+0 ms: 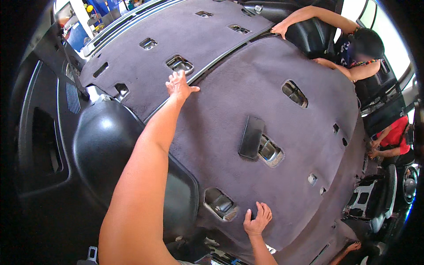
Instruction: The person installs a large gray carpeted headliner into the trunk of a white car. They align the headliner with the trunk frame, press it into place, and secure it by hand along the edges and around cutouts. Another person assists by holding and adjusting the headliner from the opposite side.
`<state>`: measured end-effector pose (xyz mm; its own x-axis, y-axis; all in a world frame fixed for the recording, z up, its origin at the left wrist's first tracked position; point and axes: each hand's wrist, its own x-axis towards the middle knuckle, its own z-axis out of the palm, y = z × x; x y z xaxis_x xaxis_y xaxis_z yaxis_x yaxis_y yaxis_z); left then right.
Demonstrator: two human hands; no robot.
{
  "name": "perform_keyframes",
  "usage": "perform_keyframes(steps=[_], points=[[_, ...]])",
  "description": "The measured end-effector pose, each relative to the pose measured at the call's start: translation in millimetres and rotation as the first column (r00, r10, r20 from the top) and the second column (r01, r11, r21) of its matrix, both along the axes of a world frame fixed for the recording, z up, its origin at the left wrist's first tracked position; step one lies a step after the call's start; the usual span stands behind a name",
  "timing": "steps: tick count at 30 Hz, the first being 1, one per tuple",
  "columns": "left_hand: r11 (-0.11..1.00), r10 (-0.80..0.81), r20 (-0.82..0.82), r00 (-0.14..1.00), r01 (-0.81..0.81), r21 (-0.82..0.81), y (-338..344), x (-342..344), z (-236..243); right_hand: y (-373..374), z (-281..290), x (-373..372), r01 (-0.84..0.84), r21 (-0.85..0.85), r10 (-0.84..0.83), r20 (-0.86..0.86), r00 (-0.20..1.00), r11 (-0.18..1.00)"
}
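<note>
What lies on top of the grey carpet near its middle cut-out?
A dark rectangular flap lies on the grey carpet, partly covering a cut-out; metal shows there, the rest is hidden.

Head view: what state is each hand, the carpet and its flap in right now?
Left hand: open, flat on the carpet near its seam.
Right hand: open, fingers spread, pressing the carpet's near edge.
Grey carpet: laid out flat over the vehicle floor.
Dark flap: folded open beside a cutout.
Co-worker's hand: gripping the far edge.
</note>
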<state>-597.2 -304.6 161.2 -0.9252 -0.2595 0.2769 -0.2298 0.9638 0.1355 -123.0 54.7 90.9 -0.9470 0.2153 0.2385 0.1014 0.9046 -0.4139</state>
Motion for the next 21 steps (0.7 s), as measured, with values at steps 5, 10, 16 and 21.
perform_keyframes(steps=[5, 10, 16, 21], points=[[0.972, -0.235, 0.291, 0.927, 0.228, 0.058, -27.7, -24.8, 20.7, -50.6, 34.5, -70.1, -0.204, -0.267, 0.143, -0.231, 0.962, 0.942], [0.88, -0.45, 0.399, 0.799, 0.474, 0.043, -48.1, -33.4, 22.2, -163.3, 49.7, -291.4, -0.573, -0.293, 0.482, -0.329, 0.812, 0.765], [0.446, -0.549, 0.664, 0.507, 0.85, -0.28, -49.4, -49.5, 26.1, -227.4, 6.1, -432.7, -0.589, -0.107, 0.546, -0.272, 0.792, 0.801], [0.657, -0.558, 0.561, 0.611, 0.739, -0.151, -49.0, -53.8, 28.4, -229.2, -3.8, -432.4, -0.557, -0.048, 0.53, -0.246, 0.811, 0.829]])
